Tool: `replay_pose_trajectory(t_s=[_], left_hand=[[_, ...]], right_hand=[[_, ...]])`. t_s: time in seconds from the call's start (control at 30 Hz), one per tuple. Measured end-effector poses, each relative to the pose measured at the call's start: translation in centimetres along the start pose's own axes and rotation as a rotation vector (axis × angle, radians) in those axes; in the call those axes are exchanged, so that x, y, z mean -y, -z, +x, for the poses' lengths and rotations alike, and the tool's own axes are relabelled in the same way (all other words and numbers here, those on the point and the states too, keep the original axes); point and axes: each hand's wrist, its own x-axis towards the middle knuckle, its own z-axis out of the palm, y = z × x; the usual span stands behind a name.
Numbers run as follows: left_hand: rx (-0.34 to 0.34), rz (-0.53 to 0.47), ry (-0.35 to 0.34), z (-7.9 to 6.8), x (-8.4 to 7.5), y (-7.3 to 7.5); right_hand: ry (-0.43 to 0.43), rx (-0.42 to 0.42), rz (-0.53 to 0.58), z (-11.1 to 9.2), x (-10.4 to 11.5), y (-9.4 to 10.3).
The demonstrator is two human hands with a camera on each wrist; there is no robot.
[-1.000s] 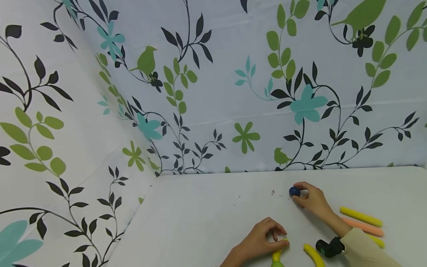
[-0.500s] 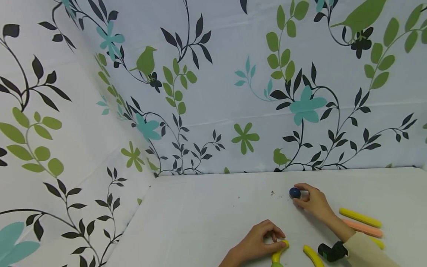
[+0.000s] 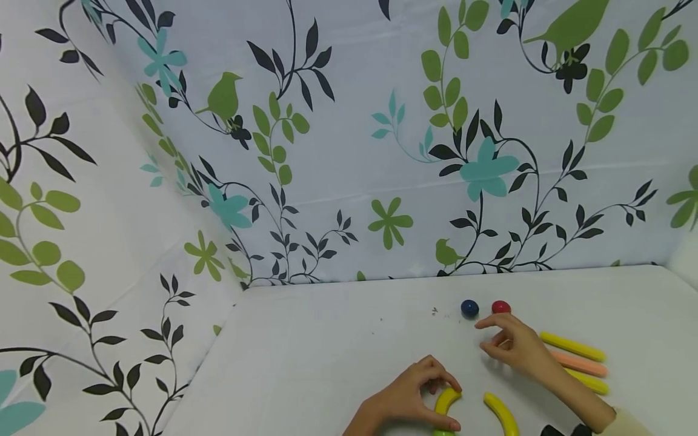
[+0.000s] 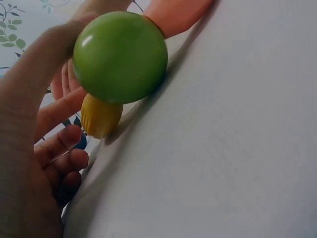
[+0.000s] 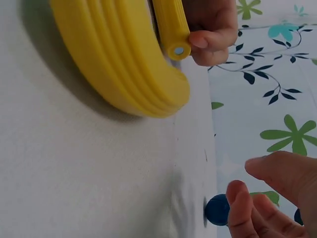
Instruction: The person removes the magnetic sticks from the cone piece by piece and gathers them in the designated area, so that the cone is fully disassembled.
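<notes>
My left hand (image 3: pixel 414 390) holds a curved yellow stick (image 3: pixel 448 399) on the white table. Its index finger is at the stick's far end and its thumb lies across the near part. A green ball (image 4: pixel 120 57) joins that stick; an orange stick (image 4: pixel 177 16) meets the ball's other side in the left wrist view. My right hand (image 3: pixel 520 348) hovers over the table, thumb and index finger apart, holding nothing. Just beyond it sit a dark blue ball (image 3: pixel 469 309) and a red ball (image 3: pixel 501 307). A second curved yellow stick (image 3: pixel 500 414) lies between the hands, nearer me.
Right of my right hand lie a straight yellow stick (image 3: pixel 572 346), an orange stick (image 3: pixel 579 364) and another yellow stick (image 3: pixel 588 381), partly behind the forearm. A patterned cloth (image 3: pixel 327 151) hangs along the table's back edge and left side.
My right hand has let go of the blue ball and drawn back toward me, uncovering the red ball. My left thumb has slid along the curved yellow stick toward the green ball.
</notes>
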Motion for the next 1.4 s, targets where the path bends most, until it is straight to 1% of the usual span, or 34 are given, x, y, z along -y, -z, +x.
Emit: replay_pose_trajectory(t_s=[0.1, 0.2, 0.3, 0.37, 0.43, 0.5, 0.57, 0.63, 0.67, 0.77, 0.83, 0.9, 1.0, 1.07, 1.17, 1.27, 1.4], left_hand=[[0.035, 0.035, -0.024, 0.0, 0.0, 0.2], [0.046, 0.070, -0.060, -0.1, 0.0, 0.4], [0.046, 0.046, -0.078, -0.1, 0.0, 0.4], [0.043, 0.016, -0.082, 0.0, 0.0, 0.4], [0.042, -0.028, -0.070, 0.0, 0.0, 0.4], [0.041, -0.054, -0.053, -0.1, 0.0, 0.4], [0.038, -0.070, -0.038, -0.1, -0.1, 0.5], [0.027, -0.081, -0.034, -0.2, -0.1, 0.5], [0.016, -0.080, -0.044, -0.2, -0.1, 0.4], [-0.029, -0.073, -0.085, -0.2, -0.1, 0.3], [-0.059, -0.062, -0.116, -0.2, -0.1, 0.3], [-0.072, -0.074, -0.111, -0.3, -0.1, 0.3], [-0.061, -0.092, -0.075, -0.3, -0.1, 0.4], [-0.038, -0.104, -0.037, -0.4, -0.1, 0.4], [0.003, -0.094, -0.009, -0.4, 0.1, 0.4], [0.026, -0.053, -0.032, -0.3, 0.2, 0.4], [0.027, -0.007, -0.076, -0.3, 0.4, 0.3]], right_hand=[[0.083, 0.129, 0.034, -0.7, 0.1, 0.5], [0.147, 0.288, 0.095, -1.5, -0.4, 1.1], [0.196, 0.476, 0.206, -2.4, -1.3, 1.6], [0.219, 0.600, 0.293, -3.0, -1.7, 1.9], [0.228, 0.700, 0.375, -3.5, -2.0, 2.0], [0.221, 0.767, 0.425, -3.9, -2.0, 2.2], [0.203, 0.807, 0.444, -4.3, -1.8, 2.4], [0.197, 0.822, 0.434, -4.6, -1.8, 2.3], [0.181, 0.831, 0.438, -4.8, -1.8, 2.3], [0.143, 0.816, 0.412, -5.2, -1.7, 2.1], [0.133, 0.775, 0.344, -5.6, -1.8, 1.9], [0.153, 0.723, 0.246, -5.9, -1.9, 1.8], [0.210, 0.666, 0.132, -6.2, -2.0, 1.7], [0.223, 0.664, 0.124, -6.2, -2.0, 1.6], [0.195, 0.685, 0.152, -6.2, -1.9, 1.6], [0.190, 0.686, 0.155, -6.4, -1.8, 1.6], [0.200, 0.668, 0.141, -6.4, -1.7, 1.6]])
